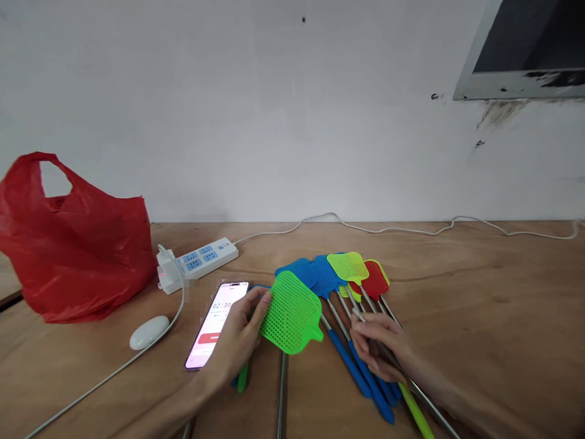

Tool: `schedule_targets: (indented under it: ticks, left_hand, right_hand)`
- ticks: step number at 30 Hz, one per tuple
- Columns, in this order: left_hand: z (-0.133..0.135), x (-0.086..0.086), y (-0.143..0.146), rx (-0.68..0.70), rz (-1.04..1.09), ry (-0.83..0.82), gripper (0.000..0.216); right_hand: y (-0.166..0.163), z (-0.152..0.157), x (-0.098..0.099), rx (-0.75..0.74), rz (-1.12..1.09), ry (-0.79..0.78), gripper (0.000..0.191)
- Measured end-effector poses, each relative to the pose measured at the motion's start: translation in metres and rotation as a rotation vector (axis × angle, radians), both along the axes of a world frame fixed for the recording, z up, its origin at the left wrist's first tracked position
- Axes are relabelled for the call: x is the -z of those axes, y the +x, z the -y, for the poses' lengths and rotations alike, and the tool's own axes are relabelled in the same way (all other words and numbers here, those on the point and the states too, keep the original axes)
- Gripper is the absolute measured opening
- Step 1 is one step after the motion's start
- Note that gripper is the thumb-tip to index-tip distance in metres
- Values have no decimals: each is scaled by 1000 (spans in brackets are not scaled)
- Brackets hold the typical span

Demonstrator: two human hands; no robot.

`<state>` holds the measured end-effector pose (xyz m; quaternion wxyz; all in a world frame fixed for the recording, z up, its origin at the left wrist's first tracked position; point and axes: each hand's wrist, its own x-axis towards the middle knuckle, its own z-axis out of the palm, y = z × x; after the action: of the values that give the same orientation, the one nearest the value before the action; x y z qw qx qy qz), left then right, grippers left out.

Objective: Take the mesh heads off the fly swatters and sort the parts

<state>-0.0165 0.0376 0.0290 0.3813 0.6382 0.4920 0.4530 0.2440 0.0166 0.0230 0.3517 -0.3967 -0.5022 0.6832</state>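
My left hand (244,329) is closed, pinching the left edge of a bright green perforated fly swatter head (292,314) between thumb and fingers. Its short neck points right, with no rod in it. In my right hand (381,344) is a thin metal rod (432,405), gripped near its upper end, which points toward the green head but stays apart from it. Under and beside my right hand lies a pile of fly swatters, with blue heads (325,277), a yellow head (347,267), a red head (375,280) and blue handles (350,363).
A phone (208,341) with a lit timer screen lies by my left wrist. Behind it are a white power strip (205,259) and a white oval device (149,332) with a cable. A red plastic bag (82,256) stands at left. Another metal rod (281,396) lies in front.
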Motion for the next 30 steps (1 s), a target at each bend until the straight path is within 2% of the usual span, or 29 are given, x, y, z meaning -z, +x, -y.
schedule_targets:
  ticks: [2, 4, 9, 11, 13, 16, 18, 20, 25, 30]
  left_hand:
    - [0, 0, 1, 73, -11, -28, 36]
    - [2, 1, 3, 134, -6, -71, 35]
    - [8, 2, 7, 210, -41, -118, 36]
    - [9, 3, 7, 207, -77, -109, 35]
    - [9, 5, 5, 170, -101, -95, 38]
    - [10, 8, 3, 115, -80, -129, 52]
    - [11, 9, 3, 126, -41, -170, 55]
    - [13, 9, 4, 169, -4, -200, 54]
    - [12, 4, 7, 271, -14, -269, 40]
    - [0, 4, -2, 147, -97, -179, 38]
  right_hand:
    - [-1, 0, -5, 149, -30, 59, 39]
    - [0, 1, -6, 181, -16, 88, 34]
    - [3, 1, 7, -37, 93, 28, 39]
    - [3, -1, 12, -101, 87, -8, 41]
    - [4, -3, 12, -101, 65, -38, 42]
    - [4, -6, 6, 9, 37, -63, 45]
    - [4, -6, 0, 93, 30, -81, 47]
    - [3, -5, -3, 127, 25, -98, 48]
    - [0, -1, -1, 40, -24, -89, 44]
    - [0, -3, -1, 117, -5, -83, 38]
